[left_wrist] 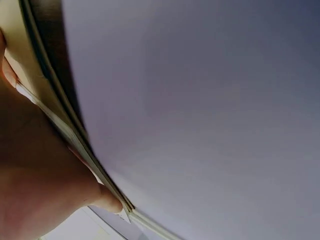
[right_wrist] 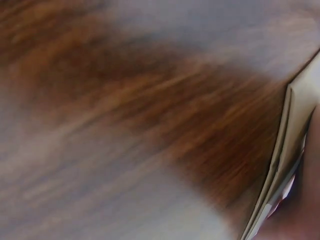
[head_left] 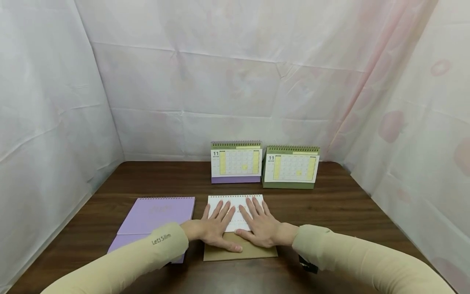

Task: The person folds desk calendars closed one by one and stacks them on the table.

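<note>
A desk calendar [head_left: 235, 254] with a tan base and white spiral-bound pages lies flat at the front middle of the table. My left hand [head_left: 216, 232] rests palm down on its left half, fingers straight and spread. On the right half lies my right hand [head_left: 262, 226], also flat with spread fingers. Both hands cover much of the white page and its print. The left wrist view shows the left hand [left_wrist: 55, 185] against the calendar's edge; in the right wrist view its tan edge [right_wrist: 282, 145] shows beside part of the right hand.
Left of it lies a flat purple calendar [head_left: 158, 216], partly under the left sleeve. At the back stand a purple-based calendar [head_left: 236, 179] and a green-based calendar [head_left: 288, 185], both showing 11. The dark wooden table [head_left: 352, 212] is enclosed by pale curtains [head_left: 227, 81].
</note>
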`<action>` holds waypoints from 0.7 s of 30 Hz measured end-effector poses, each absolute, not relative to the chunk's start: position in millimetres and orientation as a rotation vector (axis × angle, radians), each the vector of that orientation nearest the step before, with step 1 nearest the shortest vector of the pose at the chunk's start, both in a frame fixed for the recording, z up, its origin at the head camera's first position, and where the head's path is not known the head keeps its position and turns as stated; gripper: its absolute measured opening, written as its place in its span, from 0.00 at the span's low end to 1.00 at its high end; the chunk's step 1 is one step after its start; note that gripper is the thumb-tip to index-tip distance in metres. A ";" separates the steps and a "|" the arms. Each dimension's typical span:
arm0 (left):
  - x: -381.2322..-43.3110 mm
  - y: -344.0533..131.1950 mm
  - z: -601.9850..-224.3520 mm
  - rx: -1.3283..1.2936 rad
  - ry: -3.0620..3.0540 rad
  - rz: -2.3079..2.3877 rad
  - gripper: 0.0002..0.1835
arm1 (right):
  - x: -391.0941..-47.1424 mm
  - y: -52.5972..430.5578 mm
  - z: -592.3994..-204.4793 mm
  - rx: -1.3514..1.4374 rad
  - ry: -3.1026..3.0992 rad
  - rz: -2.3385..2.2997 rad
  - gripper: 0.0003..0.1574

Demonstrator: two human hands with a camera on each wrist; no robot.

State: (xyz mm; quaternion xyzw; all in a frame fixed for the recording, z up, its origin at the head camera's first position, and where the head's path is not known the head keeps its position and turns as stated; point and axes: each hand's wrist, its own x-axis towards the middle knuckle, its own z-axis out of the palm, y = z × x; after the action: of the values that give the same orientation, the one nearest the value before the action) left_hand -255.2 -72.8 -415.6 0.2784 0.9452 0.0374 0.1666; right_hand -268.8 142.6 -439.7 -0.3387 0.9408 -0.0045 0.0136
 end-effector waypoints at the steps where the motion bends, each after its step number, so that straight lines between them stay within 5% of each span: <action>1: -254.9 -72.8 -416.0 0.787 2.687 0.104 0.66 | -268.2 142.2 -439.1 -1.055 2.926 -0.013 0.51; 21: -255.2 -71.2 -417.5 0.801 2.716 0.050 0.65 | -271.5 144.7 -446.5 -1.104 2.977 -0.034 0.51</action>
State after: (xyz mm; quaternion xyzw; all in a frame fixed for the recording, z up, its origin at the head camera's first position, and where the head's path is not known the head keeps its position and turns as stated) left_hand -255.2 -71.2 -417.5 0.2794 0.9475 0.0176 0.1542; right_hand -271.5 144.7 -446.5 -0.3476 0.9374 -0.0108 -0.0166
